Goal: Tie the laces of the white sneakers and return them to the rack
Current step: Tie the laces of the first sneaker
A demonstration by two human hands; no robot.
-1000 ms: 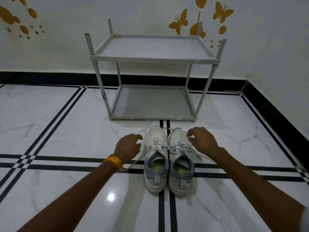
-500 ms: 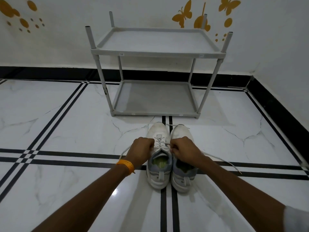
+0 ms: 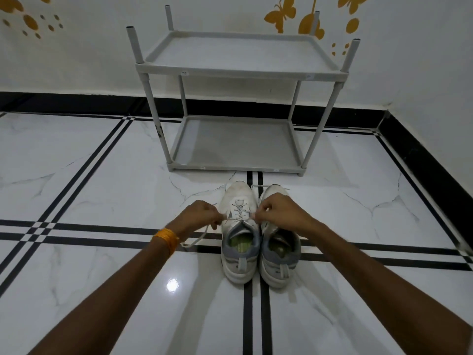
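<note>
Laces (image 3: 239, 219) of the left of two white sneakers (image 3: 240, 233) are being tied; the pair is set side by side on the tiled floor (image 3: 102, 252), toes toward the rack (image 3: 238, 73), which stands just beyond. One lace end is pinched in the left hand (image 3: 201, 213) and the other in the right hand (image 3: 276, 213), and the lace is pulled taut across the tongue. A loose tail is trailed on the floor by the left hand. No bow is seen yet, so the knot seems only begun. Loops are judged to be called for next, then the other shoe's laces, which lie loose by its toe.
</note>
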